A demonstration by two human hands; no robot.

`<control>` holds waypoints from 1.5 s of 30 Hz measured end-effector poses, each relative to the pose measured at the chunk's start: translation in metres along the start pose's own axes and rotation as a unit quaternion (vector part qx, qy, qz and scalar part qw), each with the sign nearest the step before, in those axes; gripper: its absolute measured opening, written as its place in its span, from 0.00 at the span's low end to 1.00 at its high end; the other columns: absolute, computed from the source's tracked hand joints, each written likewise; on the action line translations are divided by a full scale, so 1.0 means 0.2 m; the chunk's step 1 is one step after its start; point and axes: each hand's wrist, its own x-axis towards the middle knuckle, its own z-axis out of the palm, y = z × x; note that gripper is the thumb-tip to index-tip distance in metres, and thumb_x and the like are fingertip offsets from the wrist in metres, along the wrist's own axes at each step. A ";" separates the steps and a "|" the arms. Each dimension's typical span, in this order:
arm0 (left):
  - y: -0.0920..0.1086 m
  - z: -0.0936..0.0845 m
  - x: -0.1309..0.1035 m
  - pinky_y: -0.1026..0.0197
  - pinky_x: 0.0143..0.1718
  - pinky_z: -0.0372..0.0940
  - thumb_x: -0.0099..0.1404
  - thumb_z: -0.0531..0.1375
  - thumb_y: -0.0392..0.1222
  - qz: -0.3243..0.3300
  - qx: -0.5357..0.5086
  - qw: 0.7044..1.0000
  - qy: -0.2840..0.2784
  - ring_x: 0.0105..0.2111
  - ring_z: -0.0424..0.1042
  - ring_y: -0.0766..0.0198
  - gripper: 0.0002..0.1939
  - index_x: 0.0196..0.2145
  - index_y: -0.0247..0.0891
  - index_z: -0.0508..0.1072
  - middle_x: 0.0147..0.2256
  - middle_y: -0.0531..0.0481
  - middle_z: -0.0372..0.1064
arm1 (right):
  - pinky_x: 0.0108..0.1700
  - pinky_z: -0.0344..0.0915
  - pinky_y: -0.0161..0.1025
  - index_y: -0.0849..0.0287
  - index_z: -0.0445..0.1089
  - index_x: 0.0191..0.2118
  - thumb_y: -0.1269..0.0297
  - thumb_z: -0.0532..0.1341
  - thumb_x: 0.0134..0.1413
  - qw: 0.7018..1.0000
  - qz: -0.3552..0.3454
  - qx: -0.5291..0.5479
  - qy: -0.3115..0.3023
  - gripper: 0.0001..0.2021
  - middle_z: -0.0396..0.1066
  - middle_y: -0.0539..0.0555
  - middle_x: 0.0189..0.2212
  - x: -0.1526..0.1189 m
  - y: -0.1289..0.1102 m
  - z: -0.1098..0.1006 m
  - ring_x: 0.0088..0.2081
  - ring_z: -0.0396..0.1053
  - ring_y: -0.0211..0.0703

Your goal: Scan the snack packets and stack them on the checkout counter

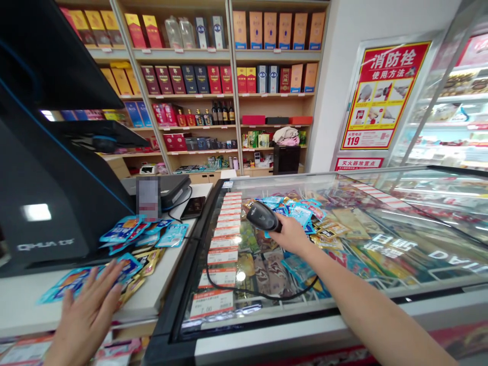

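Over the glass-topped freezer [267, 341], the right hand [292, 235] is closed around a black plastic scanner [261, 216]. Left of this freezer, the left hand [86, 317], fingers spread and gripping nothing visible, is at shiny blue-and-gold packets [131, 265].

"What does the scanner [262, 217] look like?"
"Black and handheld, with a rounded head facing left. It is in the right hand [293, 236], above the glass-topped freezer [267, 341]; its dark cord droops in a loop."
"And the packets [172, 235]?"
"Flat, shiny, blue or gold, overlapping loosely on the white counter [23, 311]. The left hand [88, 317] partly covers the nearest blue ones."
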 end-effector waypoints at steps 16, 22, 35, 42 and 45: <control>1.18 0.48 0.33 0.54 0.53 0.64 0.60 0.57 0.48 0.202 -0.159 0.961 -0.107 0.47 0.72 0.55 0.16 0.43 0.40 0.75 0.46 0.43 0.74 | 0.38 0.65 0.39 0.57 0.72 0.40 0.63 0.62 0.46 0.989 0.057 0.093 0.104 0.13 0.75 0.53 0.33 0.04 0.03 -0.04 0.36 0.71 0.47; 1.44 0.74 0.33 0.53 0.51 0.64 0.57 0.60 0.40 0.259 -0.104 0.931 -0.233 0.50 0.71 0.50 0.19 0.47 0.34 0.71 0.48 0.36 0.72 | 0.39 0.65 0.38 0.57 0.72 0.38 0.64 0.62 0.45 0.988 0.054 0.100 0.109 0.11 0.75 0.53 0.33 0.04 0.02 -0.04 0.35 0.71 0.46; 1.44 0.68 0.26 0.57 0.39 0.66 0.57 0.60 0.43 0.253 0.056 0.925 -0.278 0.40 0.76 0.49 0.26 0.54 0.37 0.65 0.36 0.39 0.77 | 0.39 0.65 0.38 0.55 0.71 0.39 0.63 0.63 0.47 0.990 0.056 0.090 0.097 0.11 0.76 0.53 0.34 0.04 0.01 -0.04 0.37 0.73 0.47; 1.27 0.53 0.27 0.58 0.42 0.65 0.55 0.61 0.42 0.242 -0.093 0.896 -0.360 0.42 0.76 0.53 0.25 0.52 0.48 0.72 0.42 0.48 0.78 | 0.41 0.65 0.38 0.55 0.72 0.40 0.64 0.63 0.46 0.990 0.048 0.097 0.091 0.12 0.77 0.53 0.37 0.03 0.01 -0.04 0.40 0.73 0.49; 1.21 0.52 0.29 0.58 0.40 0.66 0.58 0.56 0.44 0.218 -0.189 0.885 -0.366 0.38 0.76 0.55 0.17 0.45 0.48 0.77 0.37 0.51 0.79 | 0.42 0.66 0.38 0.55 0.73 0.40 0.63 0.63 0.46 0.990 0.047 0.098 0.092 0.12 0.77 0.53 0.38 0.03 0.01 -0.03 0.42 0.73 0.49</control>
